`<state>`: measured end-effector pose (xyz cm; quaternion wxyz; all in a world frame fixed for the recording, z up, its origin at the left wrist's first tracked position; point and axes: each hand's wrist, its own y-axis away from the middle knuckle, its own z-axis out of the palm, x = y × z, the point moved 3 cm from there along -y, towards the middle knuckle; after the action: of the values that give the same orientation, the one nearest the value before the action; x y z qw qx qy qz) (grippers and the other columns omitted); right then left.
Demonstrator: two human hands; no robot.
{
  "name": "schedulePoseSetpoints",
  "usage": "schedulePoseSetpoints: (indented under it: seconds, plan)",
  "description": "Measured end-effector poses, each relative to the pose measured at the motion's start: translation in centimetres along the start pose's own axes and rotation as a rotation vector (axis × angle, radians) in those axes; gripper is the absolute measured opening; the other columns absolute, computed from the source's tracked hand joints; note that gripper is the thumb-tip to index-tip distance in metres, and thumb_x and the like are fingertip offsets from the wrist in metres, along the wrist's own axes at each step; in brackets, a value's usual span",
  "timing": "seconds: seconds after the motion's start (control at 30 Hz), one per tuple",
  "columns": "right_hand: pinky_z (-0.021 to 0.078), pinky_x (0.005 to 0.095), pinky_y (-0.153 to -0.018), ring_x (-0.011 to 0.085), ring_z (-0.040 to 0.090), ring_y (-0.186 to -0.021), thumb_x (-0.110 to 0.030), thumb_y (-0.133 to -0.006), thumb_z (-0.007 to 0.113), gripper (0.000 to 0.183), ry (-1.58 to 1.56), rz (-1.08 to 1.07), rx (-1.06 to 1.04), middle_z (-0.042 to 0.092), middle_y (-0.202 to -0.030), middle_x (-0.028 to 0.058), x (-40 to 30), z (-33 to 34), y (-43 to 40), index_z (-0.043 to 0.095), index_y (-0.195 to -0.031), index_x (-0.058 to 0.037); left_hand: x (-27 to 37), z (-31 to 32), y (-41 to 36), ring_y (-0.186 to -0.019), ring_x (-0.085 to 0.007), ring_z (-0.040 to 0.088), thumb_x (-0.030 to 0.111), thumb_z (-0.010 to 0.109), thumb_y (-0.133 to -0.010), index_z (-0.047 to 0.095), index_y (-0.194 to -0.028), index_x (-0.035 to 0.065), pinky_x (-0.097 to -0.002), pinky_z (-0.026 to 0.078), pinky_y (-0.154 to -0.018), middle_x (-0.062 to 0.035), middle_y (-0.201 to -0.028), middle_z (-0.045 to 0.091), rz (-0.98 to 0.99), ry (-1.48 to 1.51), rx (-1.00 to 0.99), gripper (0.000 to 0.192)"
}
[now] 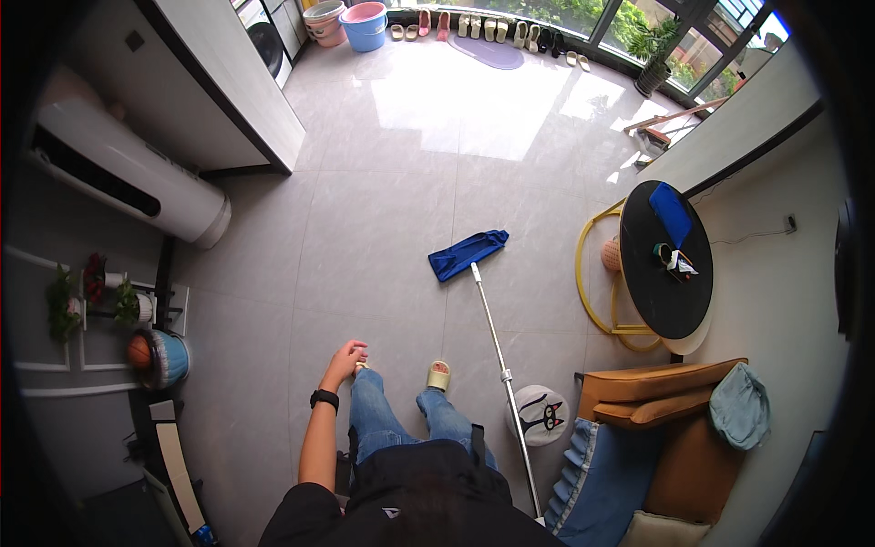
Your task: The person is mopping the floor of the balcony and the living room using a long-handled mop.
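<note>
My left hand [348,359] hangs in front of my left leg, above the tiled floor, with nothing in it and its fingers loosely bent and apart. A black watch [324,401] is on that wrist. My right hand is out of view. Before me on the right is a flat mop, its blue cloth head [468,255] lying on the floor. From the head, its silver telescopic pole [495,340] slants back past my right leg to the bottom of the picture. Whether a hand holds the pole's upper end is hidden.
A round pouf [542,416] with a cat picture stands beside the pole. Right of it is a brown sofa [694,472]; a black-topped round table [656,294] stands farther ahead. A white air conditioner [137,171] is at left. Buckets [364,31] and several shoes line the window.
</note>
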<state>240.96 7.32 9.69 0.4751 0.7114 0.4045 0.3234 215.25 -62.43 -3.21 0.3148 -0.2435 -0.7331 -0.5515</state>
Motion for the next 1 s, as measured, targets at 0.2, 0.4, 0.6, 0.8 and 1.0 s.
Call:
schedulePoseSetpoints:
  seconds: [0.2, 0.4, 0.6, 0.8, 1.0]
  plan:
    - [0.0427, 0.0401, -0.077, 0.0368, 0.054, -0.090, -0.043, -0.064, 0.062, 0.052, 0.072, 0.021, 0.196, 0.057, -0.092, 0.0238, -9.2, -8.9, -6.8, 0.059, -0.093, 0.0005, -9.0, -3.4, 3.2, -0.067, -0.0117, 0.056, 0.018, 0.040, -0.083, 0.051, -0.097, 0.0097, -0.0235, 0.041, -0.056, -0.0039, -0.082, 0.058, -0.263, 0.045, 0.071, 0.020]
    - [0.0472, 0.0350, -0.047, 0.0253, 0.059, -0.054, -0.020, -0.066, 0.056, 0.035, 0.061, -0.497, 0.228, 0.057, -0.065, 0.0194, -40.1, -25.4, -17.2, 0.048, -0.089, 0.0050, -19.7, -7.4, 12.8, -0.071, -0.0141, 0.057, 0.019, 0.040, -0.082, 0.051, -0.097, 0.0103, -0.0280, 0.044, -0.059, -0.0062, -0.084, 0.059, -0.561, 0.141, 0.322, 0.021]
    - [0.0301, 0.0274, -0.030, 0.0129, 0.039, -0.034, -0.007, -0.063, 0.056, 0.014, -0.520, -0.926, 0.073, 0.043, -0.048, 0.0032, -79.8, -27.6, -19.5, 0.047, -0.071, 0.0004, -24.6, -6.3, 23.6, -0.070, -0.0136, 0.058, 0.021, 0.039, -0.086, 0.048, -0.104, 0.0107, -0.0249, 0.044, -0.054, -0.0070, -0.086, 0.060, -0.577, 0.416, 0.424, 0.023]
    - [0.0279, 0.0254, -0.031, 0.0134, 0.043, -0.034, -0.007, -0.063, 0.052, 0.010, -0.534, -0.884, 0.021, 0.044, -0.046, 0.0039, -93.4, -20.0, -13.5, 0.046, -0.057, -0.0014, -28.2, -4.4, 33.3, -0.072, -0.0213, 0.059, 0.021, 0.039, -0.085, 0.046, -0.104, 0.0098, -0.0321, 0.047, -0.059, -0.0123, -0.089, 0.058, -0.721, 0.660, 0.608, 0.023]
    - [0.0382, 0.0289, -0.033, 0.0155, 0.046, -0.038, -0.012, -0.066, 0.053, 0.024, -0.299, -0.778, 0.143, 0.047, -0.052, 0.0068, -71.7, -12.7, -22.2, 0.045, -0.084, 0.0011, -30.5, -7.0, 31.0, -0.079, -0.0234, 0.058, 0.022, 0.043, -0.083, 0.046, -0.105, 0.0090, -0.0341, 0.047, -0.062, -0.0119, -0.090, 0.057, -0.923, 0.755, 0.363, 0.025]
